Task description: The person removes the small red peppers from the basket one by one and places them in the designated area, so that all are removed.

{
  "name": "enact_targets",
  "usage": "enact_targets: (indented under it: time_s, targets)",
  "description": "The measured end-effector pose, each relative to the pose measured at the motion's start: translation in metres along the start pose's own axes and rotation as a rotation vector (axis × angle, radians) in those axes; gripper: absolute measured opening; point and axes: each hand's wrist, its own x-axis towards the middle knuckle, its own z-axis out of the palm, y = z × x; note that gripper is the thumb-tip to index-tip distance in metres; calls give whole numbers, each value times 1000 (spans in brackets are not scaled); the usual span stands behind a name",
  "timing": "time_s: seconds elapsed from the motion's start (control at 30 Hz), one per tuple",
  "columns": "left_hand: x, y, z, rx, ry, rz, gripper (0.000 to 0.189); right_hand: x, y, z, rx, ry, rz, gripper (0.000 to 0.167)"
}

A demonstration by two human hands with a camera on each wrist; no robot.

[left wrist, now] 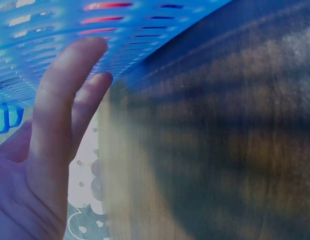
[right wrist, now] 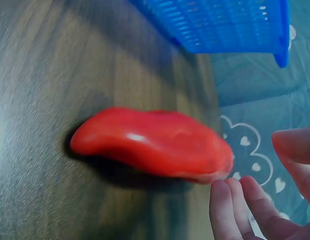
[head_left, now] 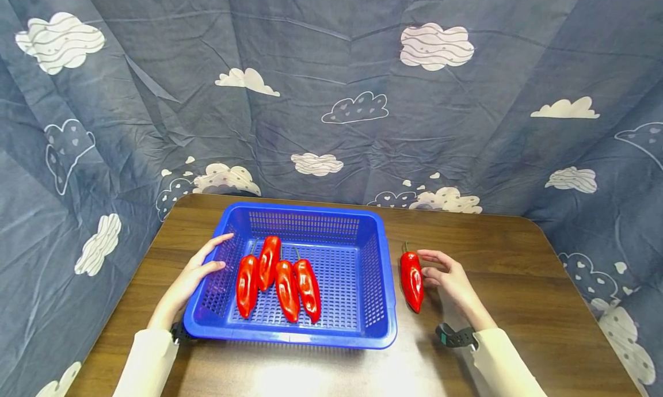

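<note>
A blue perforated plastic basket [head_left: 291,336] stands on the wooden table, with several glossy red peppers [head_left: 286,290] lying on its floor, stems toward the back wall. At the basket's left side my left hand [head_left: 194,270] holds the rim, two digits reaching over it. Other fingers [left wrist: 90,105] lie along the outside of the slotted wall in the left wrist view. One more red pepper [head_left: 412,282] rests on the table right of the basket, its green stem pointing away from me. Beside its upper right side is my right hand [head_left: 450,276], fingertips right at the pepper, fingers not curled round it.
The brown wooden table [head_left: 497,270] extends to the right of the loose pepper. Behind it hangs a grey-blue cloth [head_left: 311,126] printed with white clouds. Dark straps [head_left: 456,335] are worn at both wrists, below cream sleeves [head_left: 505,362].
</note>
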Motion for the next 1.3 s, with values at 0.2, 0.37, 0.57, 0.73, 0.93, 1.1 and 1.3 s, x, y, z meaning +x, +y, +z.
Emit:
enact_targets:
  time_s: [0.2, 0.37, 0.57, 0.73, 0.93, 1.1, 1.3]
  targets:
    - [1, -1, 0, 5, 1, 5, 56, 0, -6, 1, -31, -8, -36, 39]
    - [2, -2, 1, 23, 3, 17, 56, 0, -16, 7, -28, -19, -40, 39]
    - [3, -2, 1, 21, 6, 4, 55, -1, -34, 16, -37, -29, -46, 39]
    - [3, -2, 1, 27, 7, 4, 55, -1, -49, 25, 5, -49, -78, 37]
    - [3, -2, 1, 33, 8, 10, 56, 2, -61, 37, 33, -83, -89, 40]
    - [2, -1, 0, 35, 11, 7, 56, 5, -70, 46, 44, -133, -103, 39]
    - [0, -1, 0, 27, 7, 7, 56, 7, -78, 60, 61, -213, -103, 40]
